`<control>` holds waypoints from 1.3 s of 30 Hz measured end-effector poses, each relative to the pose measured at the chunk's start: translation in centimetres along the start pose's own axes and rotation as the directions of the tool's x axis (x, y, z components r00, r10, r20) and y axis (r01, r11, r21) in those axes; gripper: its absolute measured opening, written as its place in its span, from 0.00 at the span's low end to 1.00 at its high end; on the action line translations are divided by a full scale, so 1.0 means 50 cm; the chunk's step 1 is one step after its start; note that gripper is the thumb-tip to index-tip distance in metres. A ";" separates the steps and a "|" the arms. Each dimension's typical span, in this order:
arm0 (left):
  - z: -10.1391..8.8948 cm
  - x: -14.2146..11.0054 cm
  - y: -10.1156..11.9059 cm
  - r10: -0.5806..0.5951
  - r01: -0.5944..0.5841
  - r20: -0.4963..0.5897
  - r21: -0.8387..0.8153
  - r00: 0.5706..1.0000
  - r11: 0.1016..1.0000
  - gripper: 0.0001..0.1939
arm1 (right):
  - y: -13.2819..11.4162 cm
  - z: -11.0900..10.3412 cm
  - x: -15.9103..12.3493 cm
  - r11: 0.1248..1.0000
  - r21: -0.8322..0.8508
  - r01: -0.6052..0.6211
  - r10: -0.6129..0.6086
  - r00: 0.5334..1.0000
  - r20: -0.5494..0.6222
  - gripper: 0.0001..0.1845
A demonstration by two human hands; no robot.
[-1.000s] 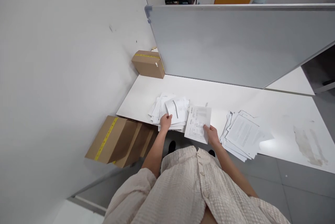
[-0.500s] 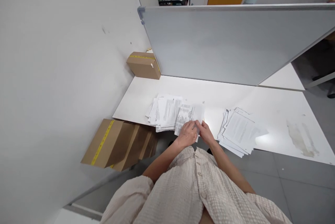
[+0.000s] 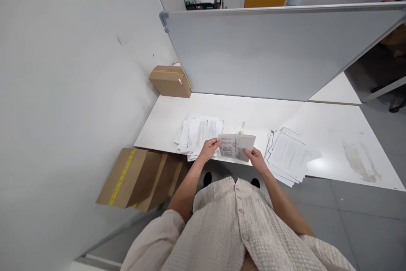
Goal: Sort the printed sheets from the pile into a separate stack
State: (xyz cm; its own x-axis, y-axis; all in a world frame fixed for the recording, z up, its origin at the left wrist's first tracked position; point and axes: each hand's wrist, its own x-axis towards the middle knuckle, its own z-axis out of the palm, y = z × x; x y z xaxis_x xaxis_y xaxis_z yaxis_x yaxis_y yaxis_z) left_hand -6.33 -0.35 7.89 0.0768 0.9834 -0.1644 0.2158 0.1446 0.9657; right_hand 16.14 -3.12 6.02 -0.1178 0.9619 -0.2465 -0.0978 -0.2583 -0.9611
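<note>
Between my two hands is a printed sheet of paper point(image 3: 233, 146), held above the table's front edge with a dark round mark near its middle. My left hand point(image 3: 209, 149) pinches its left edge, and my right hand point(image 3: 256, 159) grips it by the right side. Whether it is one sheet or more I cannot tell. Just left of it lies an uneven pile of printed papers point(image 3: 199, 133), partly behind my left hand. A second fanned pile of papers point(image 3: 287, 154) rests to the right of my right hand, overhanging the front edge.
A white table point(image 3: 330, 131) runs across, with a grey-white partition board point(image 3: 253, 51) behind it. A taped cardboard box point(image 3: 171, 83) stands at the back left corner. More cardboard boxes point(image 3: 123, 178) stand at the lower left. A black basket point(image 3: 203, 2) sits beyond the board.
Both hands came together on the paper, then moved apart to its two sides. The paper has been turned and now lies sideways between them. My left hand has left the left pile's top sheet.
</note>
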 end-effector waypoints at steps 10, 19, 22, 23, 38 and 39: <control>0.067 -0.010 -0.014 0.148 -0.144 0.126 -0.038 0.981 0.989 0.14 | 0.037 -0.051 0.008 0.992 -0.111 0.056 -0.071 0.988 -0.138 0.10; 0.073 0.001 -0.043 0.115 -0.106 0.129 -0.077 0.985 0.991 0.16 | 0.071 -0.050 0.009 0.988 -0.147 0.048 -0.071 0.986 -0.149 0.10; 0.075 0.010 -0.046 0.085 -0.073 0.134 -0.090 0.987 0.993 0.15 | 0.073 -0.049 0.014 0.990 -0.143 -0.001 -0.025 0.983 -0.179 0.12; 0.075 0.013 -0.049 0.063 -0.053 0.138 -0.080 0.988 0.995 0.15 | 0.074 -0.049 0.016 0.990 -0.141 -0.027 0.000 0.982 -0.189 0.12; 0.086 0.034 -0.071 0.028 0.001 0.172 -0.167 0.985 0.986 0.17 | 0.074 -0.062 0.017 0.999 -0.006 -0.045 0.042 0.967 -0.251 0.15; 0.083 0.033 -0.073 0.022 0.009 0.174 -0.180 0.985 0.984 0.17 | 0.073 -0.063 0.018 0.997 0.066 -0.032 0.048 0.961 -0.272 0.14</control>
State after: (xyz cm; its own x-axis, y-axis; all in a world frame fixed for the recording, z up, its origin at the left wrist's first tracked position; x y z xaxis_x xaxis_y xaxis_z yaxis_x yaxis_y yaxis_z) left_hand -2.96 0.31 3.27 0.2496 0.9524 -0.1752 0.0376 0.1713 0.9845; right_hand 18.78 -2.92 1.91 0.1507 0.9362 -0.3174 -0.1594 -0.2938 -0.9425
